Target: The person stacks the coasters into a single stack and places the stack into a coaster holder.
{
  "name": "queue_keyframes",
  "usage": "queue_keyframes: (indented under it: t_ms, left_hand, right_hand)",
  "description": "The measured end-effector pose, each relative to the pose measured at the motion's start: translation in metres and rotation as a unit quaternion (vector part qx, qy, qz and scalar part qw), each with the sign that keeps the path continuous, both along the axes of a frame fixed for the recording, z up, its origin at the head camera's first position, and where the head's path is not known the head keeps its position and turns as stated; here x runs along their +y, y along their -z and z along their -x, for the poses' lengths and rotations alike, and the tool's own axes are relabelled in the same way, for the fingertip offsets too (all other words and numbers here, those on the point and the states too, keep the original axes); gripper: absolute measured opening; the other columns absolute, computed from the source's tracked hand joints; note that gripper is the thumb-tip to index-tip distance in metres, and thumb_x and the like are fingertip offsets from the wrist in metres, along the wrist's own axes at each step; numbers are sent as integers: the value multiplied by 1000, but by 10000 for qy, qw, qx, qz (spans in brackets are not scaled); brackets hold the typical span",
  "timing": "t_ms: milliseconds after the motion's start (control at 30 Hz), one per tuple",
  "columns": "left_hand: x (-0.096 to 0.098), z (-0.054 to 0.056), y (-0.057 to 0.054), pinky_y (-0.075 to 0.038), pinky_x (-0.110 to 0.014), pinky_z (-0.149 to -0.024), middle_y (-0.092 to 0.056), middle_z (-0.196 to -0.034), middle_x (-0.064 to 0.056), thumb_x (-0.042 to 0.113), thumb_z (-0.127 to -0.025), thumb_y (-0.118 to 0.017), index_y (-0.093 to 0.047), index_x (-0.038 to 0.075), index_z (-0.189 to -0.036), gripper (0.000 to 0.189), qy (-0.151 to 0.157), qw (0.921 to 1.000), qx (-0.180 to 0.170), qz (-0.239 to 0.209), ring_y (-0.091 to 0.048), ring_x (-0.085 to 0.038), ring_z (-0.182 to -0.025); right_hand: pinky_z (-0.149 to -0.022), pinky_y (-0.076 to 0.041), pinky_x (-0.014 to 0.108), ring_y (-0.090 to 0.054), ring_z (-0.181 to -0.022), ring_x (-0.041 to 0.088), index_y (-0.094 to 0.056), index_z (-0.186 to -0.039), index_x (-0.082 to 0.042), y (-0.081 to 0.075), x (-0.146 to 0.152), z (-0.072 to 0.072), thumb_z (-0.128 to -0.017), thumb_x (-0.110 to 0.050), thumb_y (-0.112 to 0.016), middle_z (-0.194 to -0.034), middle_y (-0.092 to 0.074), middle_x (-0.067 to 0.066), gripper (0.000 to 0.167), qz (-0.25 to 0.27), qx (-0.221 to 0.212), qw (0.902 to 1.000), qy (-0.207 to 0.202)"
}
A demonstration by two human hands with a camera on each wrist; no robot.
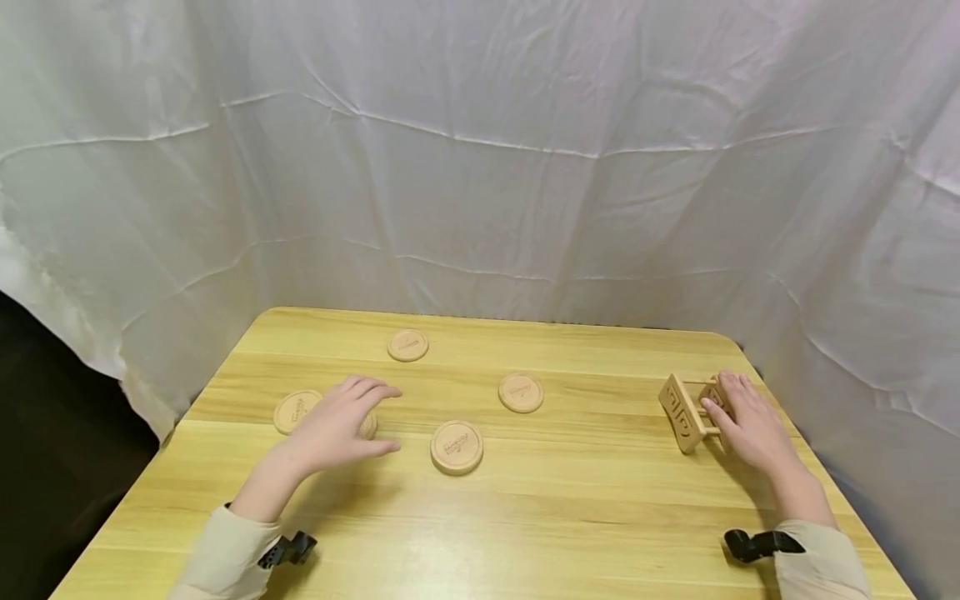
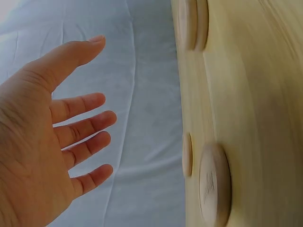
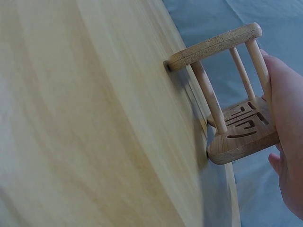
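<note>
My left hand hovers over the left part of the table, fingers spread and nothing in its grasp. Beneath it, a round wooden coaster is partly hidden, and another coaster lies by the wrist side. In the left wrist view the palm and spread fingers of the left hand face the curtain. On the right, my right hand grips the wooden coaster holder, thumb across its rods. The right wrist view shows the holder's cut-out panel and slim rods; most fingers are hidden there.
More coasters lie about: one at the back, one right of centre, and a thicker-looking one, perhaps stacked, nearer the front. The wooden table has a pale curtain around its back and sides.
</note>
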State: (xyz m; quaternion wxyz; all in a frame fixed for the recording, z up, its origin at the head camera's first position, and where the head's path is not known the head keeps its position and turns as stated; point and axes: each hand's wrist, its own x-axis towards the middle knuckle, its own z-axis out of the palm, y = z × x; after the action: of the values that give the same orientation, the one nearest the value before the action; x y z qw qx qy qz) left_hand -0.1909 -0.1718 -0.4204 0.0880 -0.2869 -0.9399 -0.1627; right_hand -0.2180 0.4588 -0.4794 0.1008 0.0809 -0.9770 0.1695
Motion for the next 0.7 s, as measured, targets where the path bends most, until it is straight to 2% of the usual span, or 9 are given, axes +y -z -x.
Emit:
queue_keyframes:
  t_ms: [200, 367, 533, 700]
  left_hand:
    - [-20, -4, 4, -43, -52, -102, -61, -127, -8, 47, -75, -79, -58, 11, -129, 69, -320, 9994, 91, -73, -52, -28, -120]
    - [-31, -4, 10, -43, -57, -98, -60, -127, -9, 50, -74, -79, -58, 10, -129, 71, -683, 9974, 131, 214, -50, -31, -120]
    - [-38, -2, 17, -40, -61, -95, -59, -127, -12, 55, -72, -78, -57, 8, -131, 78, -1132, 9923, -73, 492, -47, -35, -122]
    - [-42, 3, 29, -37, -61, -97, -58, -125, -16, 62, -68, -78, -58, 3, -128, 87, -1405, 9868, -273, 755, -46, -38, -121]
  right_hand:
    - [-115, -9, 66, 1, -151, 39, -11, -155, 0, 0, 0, 0, -105, -38, -37, -157, -16, 31, 68, 13, 5, 10000, 7]
    - [-116, -9, 65, 1, -151, 38, -12, -155, 0, -1, 0, 0, -104, -39, -37, -157, -17, 30, 68, 57, 30, 10000, 30]
    - [-116, -9, 65, 1, -151, 39, -12, -155, 0, 0, 0, -1, -104, -39, -38, -158, -16, 30, 68, 60, 56, 10000, 35]
    - [-115, -10, 65, 0, -150, 41, -12, -155, 1, 1, 0, -1, -104, -39, -38, -157, -16, 31, 69, 55, 59, 10000, 48]
